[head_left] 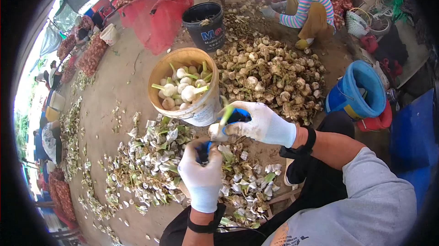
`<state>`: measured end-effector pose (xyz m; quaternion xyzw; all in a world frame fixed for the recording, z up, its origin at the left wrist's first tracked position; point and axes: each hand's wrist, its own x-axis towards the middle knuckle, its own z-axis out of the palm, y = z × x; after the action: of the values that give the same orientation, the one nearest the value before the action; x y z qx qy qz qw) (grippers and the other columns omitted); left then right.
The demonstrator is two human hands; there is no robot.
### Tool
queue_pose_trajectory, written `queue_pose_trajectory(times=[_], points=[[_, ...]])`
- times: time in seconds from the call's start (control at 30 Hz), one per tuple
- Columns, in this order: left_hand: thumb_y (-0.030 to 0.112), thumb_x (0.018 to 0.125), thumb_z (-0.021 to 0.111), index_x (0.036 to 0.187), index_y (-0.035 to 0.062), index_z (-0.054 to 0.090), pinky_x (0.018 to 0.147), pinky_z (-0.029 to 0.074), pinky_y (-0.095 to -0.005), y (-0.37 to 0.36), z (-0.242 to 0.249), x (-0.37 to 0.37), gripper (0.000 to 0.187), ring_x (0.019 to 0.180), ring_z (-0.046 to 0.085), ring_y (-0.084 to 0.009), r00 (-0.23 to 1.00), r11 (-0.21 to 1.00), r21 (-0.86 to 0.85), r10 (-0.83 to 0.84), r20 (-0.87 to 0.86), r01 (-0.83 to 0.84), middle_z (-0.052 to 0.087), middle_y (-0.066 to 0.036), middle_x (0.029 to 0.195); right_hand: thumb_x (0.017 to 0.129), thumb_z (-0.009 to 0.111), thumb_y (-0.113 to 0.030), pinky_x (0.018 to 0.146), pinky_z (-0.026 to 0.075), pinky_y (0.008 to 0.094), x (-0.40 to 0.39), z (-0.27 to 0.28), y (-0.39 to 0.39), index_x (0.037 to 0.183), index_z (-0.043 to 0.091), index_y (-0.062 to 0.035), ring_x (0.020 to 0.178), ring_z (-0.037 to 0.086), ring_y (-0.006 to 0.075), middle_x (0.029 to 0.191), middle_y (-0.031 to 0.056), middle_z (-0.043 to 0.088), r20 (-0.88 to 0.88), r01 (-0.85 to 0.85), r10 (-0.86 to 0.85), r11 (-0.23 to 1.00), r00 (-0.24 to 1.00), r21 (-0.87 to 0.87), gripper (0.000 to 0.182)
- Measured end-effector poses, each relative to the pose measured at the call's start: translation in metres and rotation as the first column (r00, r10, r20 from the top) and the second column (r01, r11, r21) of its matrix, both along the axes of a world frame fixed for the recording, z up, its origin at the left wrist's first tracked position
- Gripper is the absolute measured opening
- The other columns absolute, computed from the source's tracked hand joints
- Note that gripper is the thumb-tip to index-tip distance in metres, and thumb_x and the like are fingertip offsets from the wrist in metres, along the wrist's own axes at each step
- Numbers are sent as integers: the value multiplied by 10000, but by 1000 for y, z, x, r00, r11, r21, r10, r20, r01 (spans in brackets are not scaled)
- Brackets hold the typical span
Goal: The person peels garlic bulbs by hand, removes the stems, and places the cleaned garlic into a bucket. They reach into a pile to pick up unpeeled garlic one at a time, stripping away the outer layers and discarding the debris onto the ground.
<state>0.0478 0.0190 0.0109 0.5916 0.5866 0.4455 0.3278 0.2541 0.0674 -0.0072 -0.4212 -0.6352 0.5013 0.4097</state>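
Garlic bulb: in the head view, the pale bulb (216,132) is seen just beside the cream bucket (203,111), on the wearer's side of it, with its green stem (226,114) pointing up and away.
Right hand: the bulb is held by the white-gloved right hand (264,121), its thumb and fingers closed in a pinch at the bulb's side; the stem lies close to the fingers.
Left hand: the gloved left hand (200,170) is placed below the bulb, fingers curled and thumb partly parted from them, tips at or near its underside; whether anything is gripped cannot be told. Blue is seen at the fingers of both gloves.
Handling: the bulb is judged light and firm, its dry outer skin loose and slippery, its stem softer and easily bent. It is best held round its widest part, with light pressure, the stem not to be twisted hard.
Trimmed bulbs: whitish bulbs with short green stems (188,91) are piled inside the cream bucket.
Garlic heap: rougher, browner bulbs (270,77) are heaped to the right of the cream bucket.
Peelings: skins and leaf scraps (153,154) are strewn on the wearer's side of it.
Farther off: a dark bucket (203,38) is set beyond it, a blue bucket (337,99) well to its right, and a crouching co-worker (307,6) beyond the heap.
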Motion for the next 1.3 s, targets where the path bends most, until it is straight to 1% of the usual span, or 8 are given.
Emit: queue_pose_trajectory(times=[0.17,0.3,0.53,0.6,0.63,0.73,0.93,1.3], points=[[28,833,755,1019,4,687,719,547,-337,-7,-13,5,199,755,679,-275,965,970,198,-90,-246,141,705,-156,873,952,786,-246,798,555,291,1,14,-4,1123,720,4,865,671,93,962,64,754,56,59,-51,986,997,-159,310],[28,858,741,1017,-4,684,718,547,-324,-7,-9,7,172,742,671,-207,966,980,154,-88,-244,128,707,-115,858,954,781,-179,789,556,279,4,-1,0,1124,740,-6,855,672,88,948,49,755,-164,22,-64,969,984,-245,246],[83,995,603,991,-46,666,636,591,-266,29,3,-41,144,762,683,-123,864,954,-236,273,423,-186,703,-75,873,948,760,-69,933,549,278,24,-11,12,1189,716,2,1013,690,122,1117,84,754,-415,-67,0,987,910,-148,255],[102,971,637,1001,-51,670,647,586,-317,33,-4,-55,159,732,695,-171,951,946,-310,175,255,-91,720,-116,847,944,758,-58,970,571,319,27,-12,13,1229,683,24,1065,706,171,1177,116,741,-425,-81,12,986,905,-145,306],[128,954,661,1001,-42,672,659,580,-354,29,-11,-59,176,718,700,-221,997,972,-231,21,-77,-38,724,-146,845,926,785,-86,988,570,343,27,-14,14,1215,690,19,1098,704,202,1218,140,728,-505,-100,-30,968,863,-228,322],[264,916,682,942,21,650,765,547,-476,14,-23,-48,247,838,713,-384,621,972,-223,-223,-752,79,725,-194,894,934,787,-149,993,587,394,30,-27,19,1239,671,21,1130,706,255,1270,169,703,-591,-149,-61,942,804,-300,368],[304,943,664,956,39,640,795,541,-501,2,-18,-51,266,895,700,-402,465,879,-429,-475,-747,210,703,-206,955,1008,679,-154,872,646,424,25,-42,50,1221,640,25,1002,737,260,1159,166,717,-510,-94,-206,860,835,-502,281],[296,911,712,974,33,623,797,540,-491,6,-8,-40,284,913,687,-381,467,898,-338,-435,-770,281,675,-184,936,1020,645,-131,827,633,389,14,-35,177,1105,661,23,882,731,229,1044,137,720,-464,349,-428,903,776,-250,177]])
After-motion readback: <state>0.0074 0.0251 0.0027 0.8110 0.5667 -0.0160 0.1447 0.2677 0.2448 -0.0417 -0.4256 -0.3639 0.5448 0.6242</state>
